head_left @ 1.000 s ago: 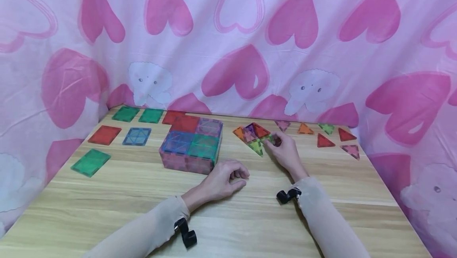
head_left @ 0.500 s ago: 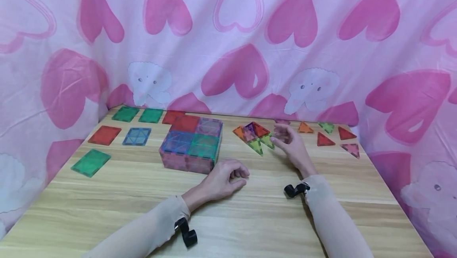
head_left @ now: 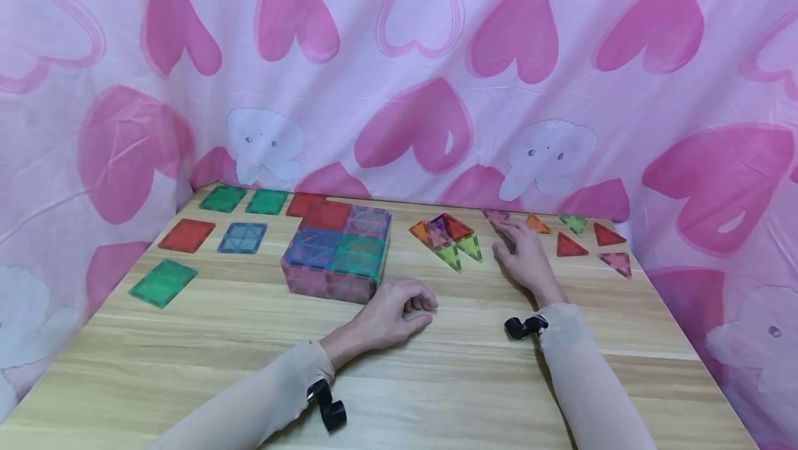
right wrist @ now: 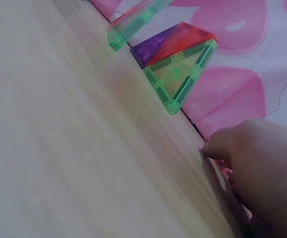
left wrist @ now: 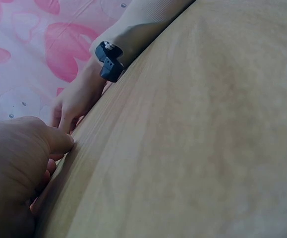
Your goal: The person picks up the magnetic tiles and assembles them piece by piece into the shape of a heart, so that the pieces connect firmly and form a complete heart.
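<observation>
My right hand reaches over the back right of the table, its fingertips at a pink triangular magnetic tile and partly covering it. Left of that hand lies a flat group of joined triangular tiles in orange, purple, red, pink and yellow-green. In the right wrist view, a yellow-green triangle tile of that group stands tilted up from the table. My left hand rests on the table with loosely curled fingers and holds nothing. Just behind it stands a low box of square magnetic tiles, topped in red, purple, blue and green.
Loose triangle tiles lie at the right: an orange one, a green one, red ones and a pink one. Square tiles in green, red and blue lie at the left. A pink curtain hangs behind.
My right hand has left the yellow-green triangle tile in the joined group and moved right and back to the pink triangle tile. The left hand stays still.
</observation>
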`<state>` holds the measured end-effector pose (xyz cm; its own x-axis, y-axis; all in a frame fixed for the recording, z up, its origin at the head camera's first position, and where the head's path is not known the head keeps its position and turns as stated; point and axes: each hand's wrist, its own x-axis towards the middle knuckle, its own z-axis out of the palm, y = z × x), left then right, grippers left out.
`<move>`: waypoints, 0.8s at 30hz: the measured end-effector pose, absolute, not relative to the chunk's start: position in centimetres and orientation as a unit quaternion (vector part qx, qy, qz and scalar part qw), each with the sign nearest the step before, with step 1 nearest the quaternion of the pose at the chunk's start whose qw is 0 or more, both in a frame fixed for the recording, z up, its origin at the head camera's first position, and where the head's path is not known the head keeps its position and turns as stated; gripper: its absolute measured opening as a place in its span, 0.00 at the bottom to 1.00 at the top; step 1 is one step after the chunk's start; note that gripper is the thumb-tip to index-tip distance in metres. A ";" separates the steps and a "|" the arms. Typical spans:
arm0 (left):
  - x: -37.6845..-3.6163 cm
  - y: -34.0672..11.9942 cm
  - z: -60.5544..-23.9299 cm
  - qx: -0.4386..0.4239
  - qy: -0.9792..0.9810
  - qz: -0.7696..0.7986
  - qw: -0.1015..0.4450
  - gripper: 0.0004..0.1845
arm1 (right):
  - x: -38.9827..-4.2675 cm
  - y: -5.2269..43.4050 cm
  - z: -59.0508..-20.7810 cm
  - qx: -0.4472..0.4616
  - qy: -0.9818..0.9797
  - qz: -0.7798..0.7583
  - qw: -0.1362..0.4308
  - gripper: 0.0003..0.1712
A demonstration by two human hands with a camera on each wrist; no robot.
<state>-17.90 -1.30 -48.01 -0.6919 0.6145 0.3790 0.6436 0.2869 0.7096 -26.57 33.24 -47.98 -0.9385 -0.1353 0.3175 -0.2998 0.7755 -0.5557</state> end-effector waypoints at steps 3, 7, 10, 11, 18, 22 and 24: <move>-17.8 -1.2 -48.1 -0.393 -0.800 -0.454 0.016 0.09 | -26.0 33.5 -47.9 0.125 -0.933 0.309 0.135 0.28; -17.6 -1.1 -48.1 -0.393 -0.799 -0.454 0.013 0.09 | -24.4 34.1 -48.0 0.128 -0.937 0.300 0.129 0.26; -17.6 -1.1 -48.0 -0.390 -0.803 -0.450 0.010 0.09 | -22.6 34.6 -48.0 0.131 -0.938 0.295 0.126 0.24; -17.7 -1.1 -48.0 -0.388 -0.805 -0.449 0.008 0.09 | -22.0 34.8 -48.0 0.133 -0.938 0.292 0.130 0.24; -17.8 -1.3 -47.9 -0.384 -0.809 -0.446 0.004 0.09 | -17.1 35.4 -48.1 0.130 -0.928 0.302 0.174 0.12; -17.7 -1.4 -47.8 -0.385 -0.808 -0.445 0.007 0.09 | -15.1 35.5 -48.1 0.132 -0.916 0.327 0.193 0.10; -17.7 -1.5 -47.8 -0.384 -0.809 -0.445 0.007 0.09 | -14.4 35.4 -48.0 0.140 -0.910 0.340 0.193 0.12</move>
